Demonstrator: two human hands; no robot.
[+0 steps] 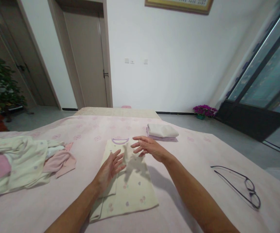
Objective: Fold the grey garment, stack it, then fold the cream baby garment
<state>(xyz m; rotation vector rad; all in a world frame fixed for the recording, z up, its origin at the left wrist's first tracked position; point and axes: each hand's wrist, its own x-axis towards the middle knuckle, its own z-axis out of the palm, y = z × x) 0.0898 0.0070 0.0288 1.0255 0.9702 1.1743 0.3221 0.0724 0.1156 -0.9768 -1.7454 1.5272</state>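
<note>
A cream shirt [132,191] with small printed motifs and a lilac neckline lies on the pink bedspread in front of me, its left side folded inward with the sleeve laid down along the body. Over its left part hovers my left hand [109,170], fingers spread and holding nothing. My right hand [148,148] hangs above the upper right of the shirt, also empty, with its fingers stretched toward the left. Shadows of the hands fall on the cloth between them.
Unfolded clothes [26,161] lie heaped at the left. A folded stack of clothes [163,131] sits beyond my right hand. Black-framed glasses [250,191] rest on the pink bedspread [186,181] at the right. Farther back are a door [85,55] and purple flowers [205,110].
</note>
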